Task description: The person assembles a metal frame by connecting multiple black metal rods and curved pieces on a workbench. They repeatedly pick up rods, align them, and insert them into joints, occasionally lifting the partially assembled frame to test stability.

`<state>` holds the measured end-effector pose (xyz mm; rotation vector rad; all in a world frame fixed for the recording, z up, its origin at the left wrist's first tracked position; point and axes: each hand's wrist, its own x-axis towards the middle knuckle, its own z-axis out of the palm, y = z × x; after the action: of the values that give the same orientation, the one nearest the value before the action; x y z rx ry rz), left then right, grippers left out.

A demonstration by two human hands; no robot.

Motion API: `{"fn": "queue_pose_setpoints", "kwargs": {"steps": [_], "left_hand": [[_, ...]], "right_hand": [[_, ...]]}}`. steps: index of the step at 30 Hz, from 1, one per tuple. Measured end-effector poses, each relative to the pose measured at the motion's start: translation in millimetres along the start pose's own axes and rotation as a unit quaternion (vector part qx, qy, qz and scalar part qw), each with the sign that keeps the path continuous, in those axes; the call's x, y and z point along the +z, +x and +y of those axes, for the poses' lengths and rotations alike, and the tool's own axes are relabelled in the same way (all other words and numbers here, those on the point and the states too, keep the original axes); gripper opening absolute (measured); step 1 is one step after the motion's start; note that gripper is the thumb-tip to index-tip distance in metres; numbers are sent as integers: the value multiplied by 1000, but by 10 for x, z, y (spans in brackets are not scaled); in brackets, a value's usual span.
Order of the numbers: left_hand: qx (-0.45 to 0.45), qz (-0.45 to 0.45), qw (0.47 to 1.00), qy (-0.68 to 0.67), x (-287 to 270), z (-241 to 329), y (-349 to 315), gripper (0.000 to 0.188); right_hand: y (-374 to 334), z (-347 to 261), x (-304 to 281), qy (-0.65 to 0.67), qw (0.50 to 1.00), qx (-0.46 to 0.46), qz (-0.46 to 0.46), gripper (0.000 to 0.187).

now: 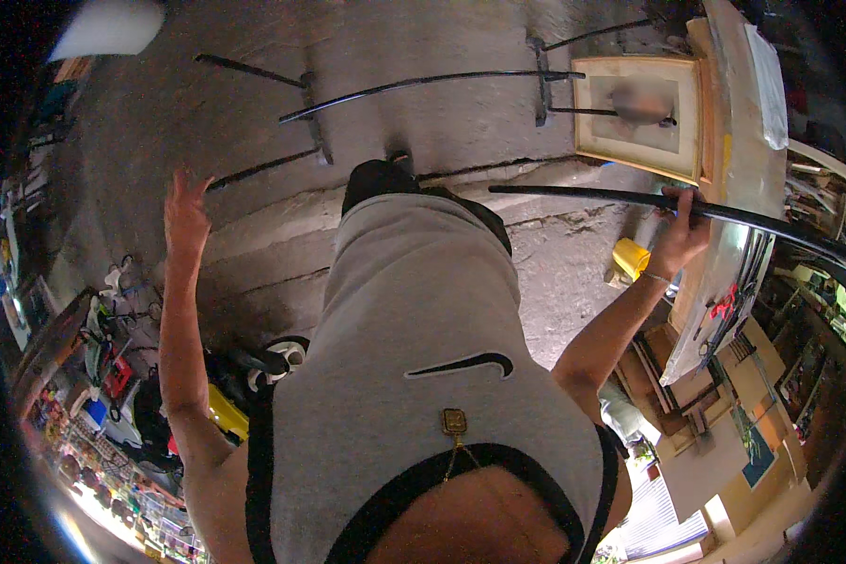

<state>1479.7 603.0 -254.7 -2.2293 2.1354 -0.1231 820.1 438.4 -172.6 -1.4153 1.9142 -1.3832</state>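
Note:
My right hand (683,237) is closed around a long, slim black strip (583,193), out to my right. One end of the strip points toward the middle, and the other runs off past the right side. My left hand (188,214) is raised at the left, empty, with its fingers apart. Ahead of me a second black strip (414,85) lies across two dark metal stands. The left stand (315,122) has legs reaching toward my left hand; the right stand (541,85) is beside a framed picture.
At the right, the framed picture (587,141) leans by a pale bench (757,179) holding tools with red handles (726,303). A yellow container (632,257) is below it. Boards and frames (696,451) stack at lower right. Clutter with a yellow case (227,414) fills the lower left. The concrete floor has a step edge (282,211).

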Motion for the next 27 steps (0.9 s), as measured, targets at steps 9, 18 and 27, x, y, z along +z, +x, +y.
{"fn": "queue_pose_setpoints", "kwargs": {"steps": [9,18,27], "left_hand": [[-110,-155,971,147,-227,-193,121,22],[-28,-106,945,310,-1232,-483,269,26],[-119,-8,926,357,-2821,-1,-462,26]], "right_hand": [[34,80,-135,32,999,-8,-5,19],[-44,449,-865,72,997,-4,-14,19],[-321,1175,-1888,74,997,4,8,18]]}}
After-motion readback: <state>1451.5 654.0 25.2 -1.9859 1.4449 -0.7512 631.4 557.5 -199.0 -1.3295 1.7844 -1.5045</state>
